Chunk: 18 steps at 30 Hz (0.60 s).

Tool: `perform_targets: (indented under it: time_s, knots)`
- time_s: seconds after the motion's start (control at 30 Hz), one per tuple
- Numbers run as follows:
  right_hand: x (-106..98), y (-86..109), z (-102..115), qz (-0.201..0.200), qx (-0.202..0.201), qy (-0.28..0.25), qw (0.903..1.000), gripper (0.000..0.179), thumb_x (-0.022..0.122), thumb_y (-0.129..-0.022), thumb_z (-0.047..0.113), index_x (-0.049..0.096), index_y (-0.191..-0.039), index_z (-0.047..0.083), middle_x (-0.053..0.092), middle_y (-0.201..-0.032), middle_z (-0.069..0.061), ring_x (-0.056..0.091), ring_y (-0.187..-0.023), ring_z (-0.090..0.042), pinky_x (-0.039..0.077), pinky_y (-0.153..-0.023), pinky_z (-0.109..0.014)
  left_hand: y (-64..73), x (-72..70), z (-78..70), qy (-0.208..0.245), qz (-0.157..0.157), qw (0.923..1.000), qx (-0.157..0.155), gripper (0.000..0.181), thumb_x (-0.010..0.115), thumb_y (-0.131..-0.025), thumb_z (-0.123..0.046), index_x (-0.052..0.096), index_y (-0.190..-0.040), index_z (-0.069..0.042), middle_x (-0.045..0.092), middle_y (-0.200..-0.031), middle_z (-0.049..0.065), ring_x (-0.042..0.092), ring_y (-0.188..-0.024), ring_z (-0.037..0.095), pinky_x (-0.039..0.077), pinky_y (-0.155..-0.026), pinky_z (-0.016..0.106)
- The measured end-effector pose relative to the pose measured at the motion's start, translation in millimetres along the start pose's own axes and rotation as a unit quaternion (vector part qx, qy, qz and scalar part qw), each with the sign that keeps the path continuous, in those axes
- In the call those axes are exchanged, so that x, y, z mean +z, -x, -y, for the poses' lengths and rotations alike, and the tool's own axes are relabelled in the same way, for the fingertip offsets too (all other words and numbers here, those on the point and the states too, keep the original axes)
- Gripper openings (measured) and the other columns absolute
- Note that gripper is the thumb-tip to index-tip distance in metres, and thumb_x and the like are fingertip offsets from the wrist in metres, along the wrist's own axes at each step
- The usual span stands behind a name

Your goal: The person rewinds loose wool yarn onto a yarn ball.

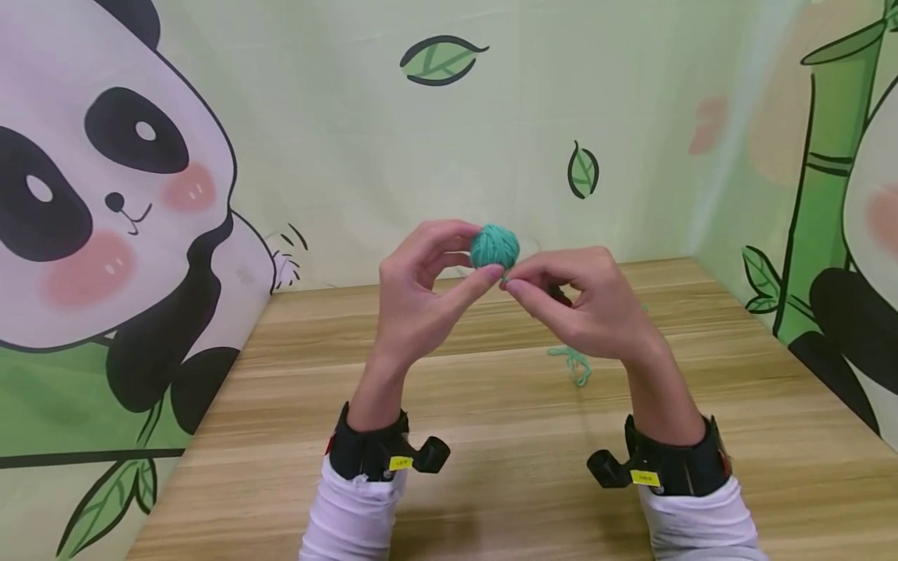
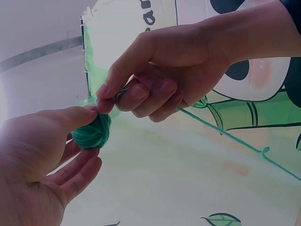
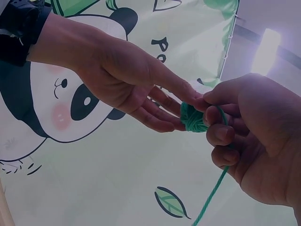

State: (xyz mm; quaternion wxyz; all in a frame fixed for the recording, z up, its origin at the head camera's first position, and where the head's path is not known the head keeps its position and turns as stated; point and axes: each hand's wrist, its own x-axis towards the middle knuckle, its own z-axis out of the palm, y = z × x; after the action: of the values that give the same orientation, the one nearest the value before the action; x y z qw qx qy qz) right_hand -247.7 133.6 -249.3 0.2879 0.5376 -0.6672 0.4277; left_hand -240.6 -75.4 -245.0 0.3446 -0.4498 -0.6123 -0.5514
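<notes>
Our left hand (image 1: pixel 424 308) grips the green ball (image 1: pixel 495 246) between thumb and fingertips. The ball looks well wound, so we judge the winding far along. Beside it, our right hand (image 1: pixel 598 312) has thumb and forefinger pinched together on the strand (image 2: pixel 225 133), which trails through the curled fingers. Below them, loose yarn (image 1: pixel 574 357) on the table (image 1: pixel 491 436) is left unwound. Below our left fingers, then our right, yellow tags (image 1: pixel 401 463) are too small to read; "an" (image 2: pixel 147 12) shows sideways beyond the right fingers.

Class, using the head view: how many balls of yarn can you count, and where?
1: a teal yarn ball, held in the left hand, with the right hand beside it. The loose yarn on the table isn't a ball.
</notes>
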Motion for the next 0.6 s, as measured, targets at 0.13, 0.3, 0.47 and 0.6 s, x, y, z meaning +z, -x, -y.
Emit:
perform_targets:
  time_s: [0.13, 0.3, 0.47, 0.6]
  knots:
    - [0.4, 0.1, 0.6, -0.014, 0.001, 0.000, 0.9999, 0.017, 0.069, -0.083, -0.014, 0.078, -0.095, -0.004, 0.055, -0.063, 0.001, 0.043, -0.053, -0.006, 0.036, -0.043, -0.019, -0.1, -0.3, -0.5, -0.003, 0.006, 1.0000, 0.003, 0.040, 0.078, -0.075, 0.023, 0.062, -0.111, 0.022, 0.065, -0.106, 0.028, 0.067, -0.093, 0.028, 0.065, -0.080, 0.046]
    - [0.1, 0.3, 0.8, -0.034, 0.002, -0.004, 0.9994, 0.012, 0.069, -0.085, -0.010, 0.077, -0.093, -0.005, 0.057, -0.064, 0.000, 0.042, -0.053, -0.006, 0.033, -0.042, -0.020, 0.3, 0.4, -1.2, -0.008, 0.014, 0.9999, 0.005, 0.041, 0.079, -0.074, 0.023, 0.062, -0.111, 0.022, 0.064, -0.107, 0.030, 0.066, -0.093, 0.030, 0.065, -0.079, 0.047]
    - [-0.4, 0.4, 0.0, -0.059, -0.003, -0.008, 0.9982, 0.023, 0.069, -0.097, 0.013, 0.076, -0.093, -0.008, 0.058, -0.065, -0.002, 0.041, -0.053, -0.004, 0.029, -0.040, -0.020, 0.4, 0.6, -1.0, -0.010, 0.022, 0.9997, 0.004, 0.041, 0.080, -0.073, 0.022, 0.062, -0.111, 0.021, 0.065, -0.107, 0.029, 0.066, -0.094, 0.029, 0.065, -0.078, 0.047]
    - [-0.1, 0.2, -1.1, -0.073, -0.006, -0.007, 0.9973, 0.039, 0.067, -0.100, 0.028, 0.076, -0.092, -0.008, 0.057, -0.064, -0.001, 0.040, -0.052, -0.003, 0.027, -0.039, -0.019, -0.5, 0.5, -1.4, -0.005, 0.030, 0.9995, 0.008, 0.041, 0.081, -0.073, 0.022, 0.063, -0.110, 0.021, 0.066, -0.106, 0.029, 0.067, -0.093, 0.029, 0.065, -0.077, 0.047]
